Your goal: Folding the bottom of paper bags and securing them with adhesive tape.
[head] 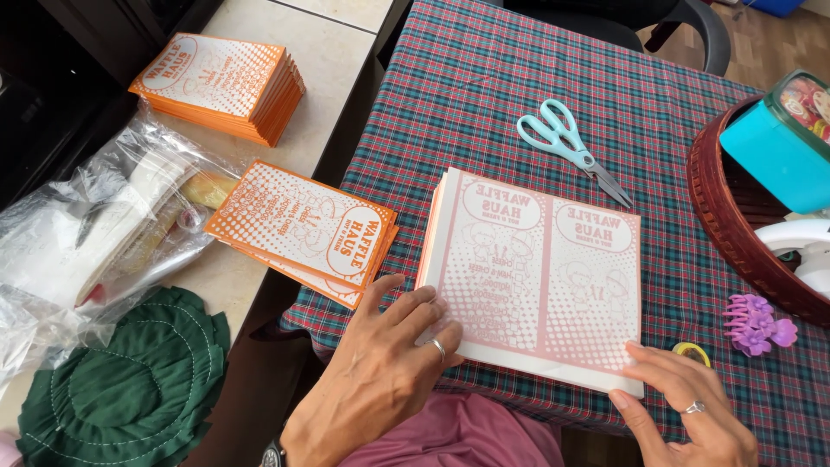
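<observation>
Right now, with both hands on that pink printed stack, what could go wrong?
The pink sheet stack sits at the table's near edge; a push from the left hand or right hand could slide sheets off. The orange stack overhangs the plaid tablecloth edge and might tip into the gap. The scissors lie close behind and could be knocked.

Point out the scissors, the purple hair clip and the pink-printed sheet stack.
scissors (566, 145), head view, on the pivot by the handles.
purple hair clip (756, 324), head view, its middle.
pink-printed sheet stack (540, 268), head view, top sheet's centre.
</observation>
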